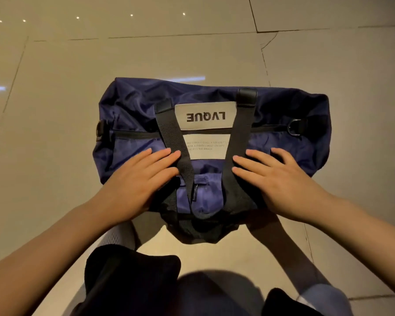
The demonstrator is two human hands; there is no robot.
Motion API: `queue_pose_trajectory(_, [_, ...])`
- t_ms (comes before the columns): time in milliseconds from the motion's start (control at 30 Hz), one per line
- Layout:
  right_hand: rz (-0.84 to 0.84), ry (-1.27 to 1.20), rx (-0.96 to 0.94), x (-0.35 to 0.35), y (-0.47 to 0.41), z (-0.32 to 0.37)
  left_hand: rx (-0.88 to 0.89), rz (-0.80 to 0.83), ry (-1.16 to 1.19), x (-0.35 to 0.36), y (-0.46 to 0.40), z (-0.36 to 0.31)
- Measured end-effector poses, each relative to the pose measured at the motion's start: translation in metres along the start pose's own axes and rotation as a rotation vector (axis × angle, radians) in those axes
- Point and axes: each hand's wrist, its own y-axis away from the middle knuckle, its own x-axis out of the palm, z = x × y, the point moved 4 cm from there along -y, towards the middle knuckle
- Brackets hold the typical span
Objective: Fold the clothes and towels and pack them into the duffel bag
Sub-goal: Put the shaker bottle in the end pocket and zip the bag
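- The duffel bag point(132, 115) lies at the centre of the frame on a tiled floor point(55, 65). Its shell is a navy woven fabric, soft and creased, with a rounded, slumped outline.
- The zipper point(135, 134) runs as a dark line across the bag from left to right and appears closed.
- Two black webbing straps point(171, 135) cross the top of the bag and converge toward the lower centre of the frame. Each is anchored under a smooth black tab.
- A metal D-ring point(294, 127) sits at the right end of the bag; a black buckle point(100, 131) sits at the left end.
- A pale fabric label point(205, 117) between the straps reads "LVQUE", printed upside down from this viewpoint. The panel below it carries smaller text, too fine to read in full.
- The left hand point(141, 176) rests palm-down on the bag, fingers spread flat, gripping nothing.
- The right hand point(276, 176) rests likewise on the right side, fingers extended, gripping nothing.
- The floor tiles are beige, glossy and reflective, with dark joints.
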Motion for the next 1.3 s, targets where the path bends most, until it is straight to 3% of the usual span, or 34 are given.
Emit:
queue_pose_trajectory(133, [-0.085,0.09,-0.061,-0.002,-0.009,-0.003,-0.021,-0.119,-0.005,-0.008,-0.011,0.004])
queue_pose_trajectory(267, [-0.115,0.088,-0.126,-0.006,-0.015,-0.002,0.025,-0.066,-0.013,-0.007,-0.02,0.007])
queue_pose_trajectory(500, [-0.003,-0.338,-0.039,-0.02,0.005,-0.008,-0.054,-0.083,0.427,-0.03,0.003,0.01])
queue_pose_trajectory(633, [0.039,-0.345,-0.134,-0.022,0.015,-0.001,-0.005,-0.07,0.346,-0.036,0.004,0.008])
queue_pose_trajectory(733, [0.117,-0.717,-0.017,-0.036,0.019,-0.012,-0.001,-0.096,0.411,-0.043,0.002,0.006])
queue_pose_trajectory(800, [0.151,-0.997,0.051,-0.051,0.014,-0.02,-0.09,-0.157,0.596,-0.051,0.0,0.006])
queue_pose_trajectory(867, [-0.02,-1.175,0.156,-0.065,-0.002,-0.034,-0.238,-0.249,0.767,-0.057,-0.007,0.013])
queue_pose_trajectory(933, [-0.256,-1.274,0.385,-0.068,-0.025,-0.053,-0.377,-0.391,0.764,-0.061,-0.02,0.023])
queue_pose_trajectory(967, [-0.332,-1.259,0.505,-0.065,-0.038,-0.061,-0.447,-0.45,0.714,-0.062,-0.028,0.03])
queue_pose_trajectory(1033, [-0.365,-1.0,0.623,-0.06,-0.067,-0.074,-0.558,-0.506,0.527,-0.064,-0.045,0.046])
queue_pose_trajectory(1100, [-0.275,-0.535,0.639,-0.057,-0.091,-0.079,-0.588,-0.481,0.141,-0.063,-0.06,0.064])
queue_pose_trajectory(1167, [-0.221,-0.149,0.612,-0.056,-0.103,-0.079,-0.599,-0.408,-0.075,-0.057,-0.069,0.079])
queue_pose_trajectory(1300, [-0.294,0.083,0.487,-0.054,-0.103,-0.079,-0.542,-0.355,-0.192,-0.059,-0.069,0.092])
